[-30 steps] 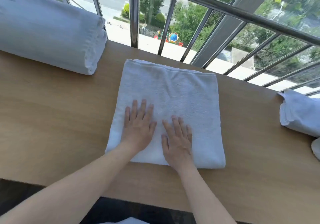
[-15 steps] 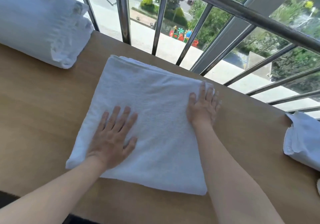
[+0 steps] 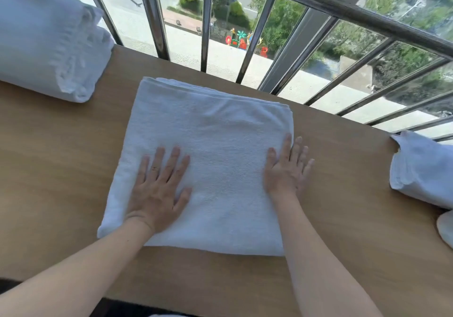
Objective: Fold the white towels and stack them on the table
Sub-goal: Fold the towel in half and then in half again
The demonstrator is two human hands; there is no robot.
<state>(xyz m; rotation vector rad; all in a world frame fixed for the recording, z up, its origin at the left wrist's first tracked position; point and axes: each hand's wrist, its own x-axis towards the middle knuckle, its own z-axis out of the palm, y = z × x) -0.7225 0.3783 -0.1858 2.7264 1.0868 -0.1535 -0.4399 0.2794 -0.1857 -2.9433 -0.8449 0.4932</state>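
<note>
On the table (image 3: pixel 49 181), the folded white towel (image 3: pixel 215 125) lies flat and roughly square, its layered edges turned toward the railing (image 3: pixel 343 10). My left hand (image 3: pixel 159 189) presses on its near-left part, fingers straight and spread. My right hand (image 3: pixel 286 172) lies flat along its right edge, fingertips reaching past onto the wood. The stack of folded towels (image 3: pixel 44 37) sits off the towel's far-left corner, so I judge my left hand the nearer one for the carry. The frame cuts off that stack and also the loose towels (image 3: pixel 421 172) well to the towel's right. I cannot count layers.
</note>
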